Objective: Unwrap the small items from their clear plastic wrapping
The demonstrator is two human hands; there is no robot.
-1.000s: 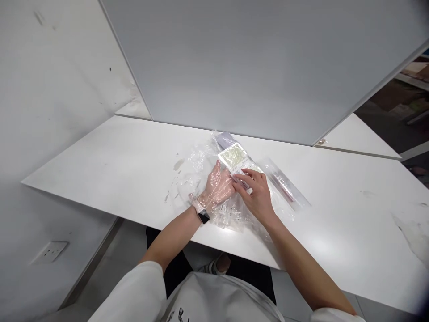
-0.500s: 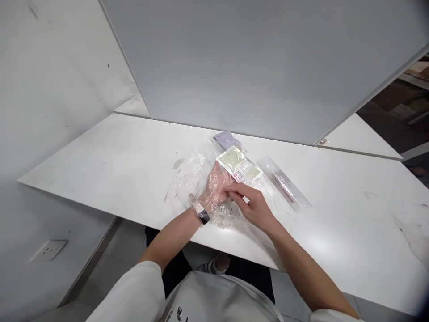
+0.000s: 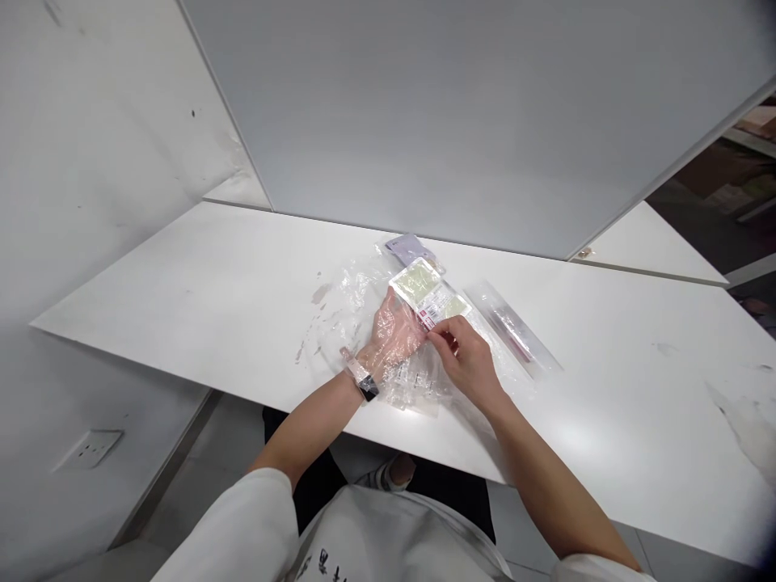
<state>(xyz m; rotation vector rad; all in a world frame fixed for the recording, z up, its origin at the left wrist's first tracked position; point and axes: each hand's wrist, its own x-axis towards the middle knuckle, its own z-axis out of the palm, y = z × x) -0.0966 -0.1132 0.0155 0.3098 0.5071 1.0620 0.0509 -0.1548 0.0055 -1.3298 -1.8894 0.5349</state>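
My left hand is inside a clear plastic bag, with the film stretched over its palm and wrist. Its thumb lies along a flat white packet with pale green panels and a red-and-white label; the other fingers are largely hidden by the packet and film. At the packet's lower edge, my right hand pinches with thumb and forefinger, apparently on the clear film. Behind the packet lies a flat lilac packet, partly covered by plastic.
To the right, a long clear plastic sleeve with a reddish strip lies on the white table. A grey panel rises along the back edge. A white wall with a socket borders the left.
My right hand has shifted slightly right, from the left palm to the packet's lower edge. The left palm shows more fully under the film, and the packet has tilted slightly.
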